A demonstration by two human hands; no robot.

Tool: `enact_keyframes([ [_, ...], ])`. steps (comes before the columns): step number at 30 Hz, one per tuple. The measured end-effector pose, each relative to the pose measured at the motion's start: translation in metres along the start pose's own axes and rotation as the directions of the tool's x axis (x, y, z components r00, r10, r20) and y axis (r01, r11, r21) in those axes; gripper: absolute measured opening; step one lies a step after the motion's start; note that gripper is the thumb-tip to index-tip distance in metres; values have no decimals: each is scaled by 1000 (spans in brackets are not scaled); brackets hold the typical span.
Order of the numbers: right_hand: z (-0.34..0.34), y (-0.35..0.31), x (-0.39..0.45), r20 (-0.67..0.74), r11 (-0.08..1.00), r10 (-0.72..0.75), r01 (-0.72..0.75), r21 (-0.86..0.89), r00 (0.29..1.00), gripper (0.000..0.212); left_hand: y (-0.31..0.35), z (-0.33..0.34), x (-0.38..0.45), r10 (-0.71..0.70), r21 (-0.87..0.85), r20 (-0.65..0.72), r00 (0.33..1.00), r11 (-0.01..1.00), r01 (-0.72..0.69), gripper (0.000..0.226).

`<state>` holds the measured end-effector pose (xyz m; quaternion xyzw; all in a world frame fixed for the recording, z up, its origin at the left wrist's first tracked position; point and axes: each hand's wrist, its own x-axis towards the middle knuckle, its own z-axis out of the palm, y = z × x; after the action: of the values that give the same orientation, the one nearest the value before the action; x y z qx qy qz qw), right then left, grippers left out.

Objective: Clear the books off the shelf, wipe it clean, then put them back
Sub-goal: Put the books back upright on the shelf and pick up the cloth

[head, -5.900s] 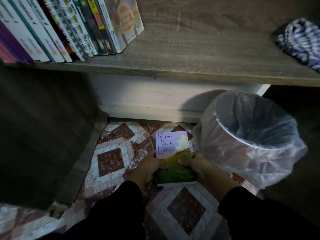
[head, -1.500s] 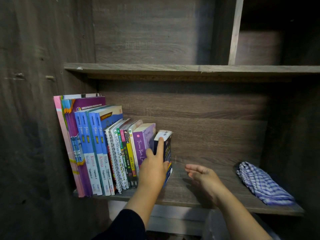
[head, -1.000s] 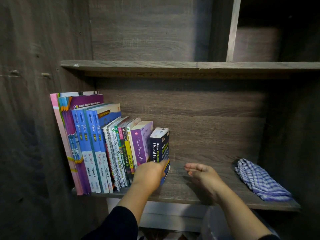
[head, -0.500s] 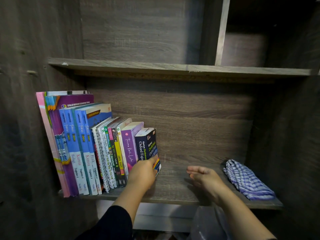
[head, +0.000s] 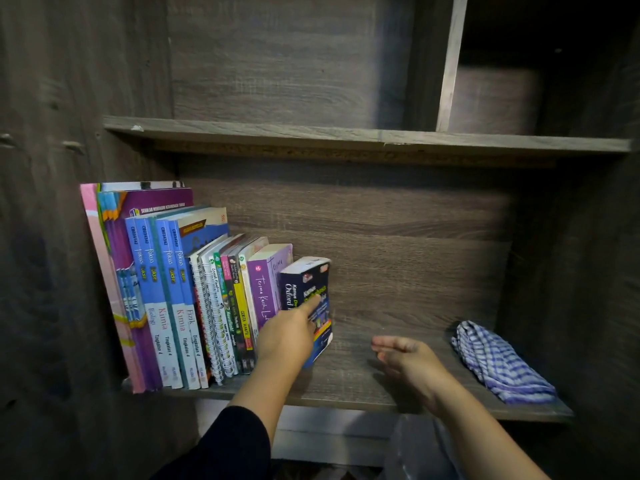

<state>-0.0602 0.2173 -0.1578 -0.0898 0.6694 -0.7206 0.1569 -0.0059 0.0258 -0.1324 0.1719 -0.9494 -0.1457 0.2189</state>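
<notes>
Your left hand [head: 287,337] covers the lower spine of the dark dictionary [head: 306,292], so you read only "Oxford" before the title is lost, and its front cover is blurred. Small print low on the spines of the books [head: 166,299] is too fine to read. The picture's bottom edge cuts off both your forearms, and the pale, blurred shape under the shelf [head: 346,386] cannot be identified.

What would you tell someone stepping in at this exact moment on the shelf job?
Left hand: index finger out, pressing the dark Oxford dictionary at the row's right end.
Right hand: open, holding nothing, above the shelf.
Row of books stands upright at the shelf's left.
Checked cloth lies at the right.
Done: books stand on the shelf.
Left: possibly straightening the dictionary; whether the shelf was wiped cannot be told.
</notes>
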Motion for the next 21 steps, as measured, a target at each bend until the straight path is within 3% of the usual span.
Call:
enact_keyframes([
  [10,-6,0,-1,-12,999,18,-18,29,1000,27,6,9,1,-106,-147,140,985,981,126,103],
  [16,-2,0,-1,1,1000,19,-19,8,1000,25,4,6,2,-71,-176,184,980,979,104,103],
  [21,3,1,-1,9,999,27,-27,28,1000,29,4,3,1,-31,-133,189,982,989,57,88],
])
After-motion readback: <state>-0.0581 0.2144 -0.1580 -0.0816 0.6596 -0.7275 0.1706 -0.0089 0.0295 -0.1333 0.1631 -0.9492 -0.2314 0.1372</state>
